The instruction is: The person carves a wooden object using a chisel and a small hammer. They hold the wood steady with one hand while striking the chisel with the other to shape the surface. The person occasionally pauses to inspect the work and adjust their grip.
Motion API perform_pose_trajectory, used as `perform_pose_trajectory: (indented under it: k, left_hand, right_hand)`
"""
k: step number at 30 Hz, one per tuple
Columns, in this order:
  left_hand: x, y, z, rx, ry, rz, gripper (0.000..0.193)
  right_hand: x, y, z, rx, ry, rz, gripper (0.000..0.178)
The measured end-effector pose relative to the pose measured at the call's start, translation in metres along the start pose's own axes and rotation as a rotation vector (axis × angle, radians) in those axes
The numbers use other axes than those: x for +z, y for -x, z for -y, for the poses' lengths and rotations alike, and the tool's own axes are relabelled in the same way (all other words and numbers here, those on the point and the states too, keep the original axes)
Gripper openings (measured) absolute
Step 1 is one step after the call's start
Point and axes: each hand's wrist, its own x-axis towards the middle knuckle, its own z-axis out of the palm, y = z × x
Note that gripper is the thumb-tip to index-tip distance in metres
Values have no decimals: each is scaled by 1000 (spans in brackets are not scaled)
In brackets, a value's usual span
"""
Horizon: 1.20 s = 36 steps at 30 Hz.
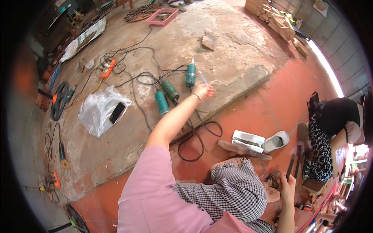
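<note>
My left hand [203, 90] reaches out over the concrete slab, its fingers curled closed. A small, pale, see-through strip [203, 77] shows at the fingers, too blurred to name. Beside that hand stands a green power tool [190, 73] with a metal tip. Two more green power tools, one dark [169, 89] and one brighter [161, 103], lie left of my wrist. At the lower right, my right hand [286, 185] is closed around a dark, slim bar [292, 161]. A brownish piece [275, 176] is next to its fingers, partly hidden.
Black cords run across the slab [128, 155]. A plastic bag [97, 110] with a phone [117, 112] lies left. An orange power strip [108, 68] and pink basket [163, 17] are farther off. A white box [248, 140], grey clog [276, 141] and another person [330, 132] are right.
</note>
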Motion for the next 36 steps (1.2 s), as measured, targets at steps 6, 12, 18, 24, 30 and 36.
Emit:
perform_pose_trajectory:
  k: [6, 12, 18, 24, 30, 36]
  left_hand:
    - [-58, -91, -36, 123, -88, -420, 8]
    - [-56, -75, -19, 125, -32, -414, 9]
    - [6, 6, 9, -13, 42, -26, 7]
    - [-4, -23, -4, 104, -56, -170, 12]
    - [9, -28, -27, 99, -342, 16, 14]
    - [157, 43, 64, 13, -725, 538, 18]
  right_hand:
    - [-76, 69, -38, 185, -7, -224, 21]
    - [-93, 101, -77, 229, -54, -369, 21]
    - [-103, 89, -113, 114, 68, -274, 21]
    - [-95, 83, -108, 107, 137, -301, 19]
    - [-83, 73, -81, 18, 267, -165, 18]
    - [-80, 63, -71, 19, 299, -141, 16]
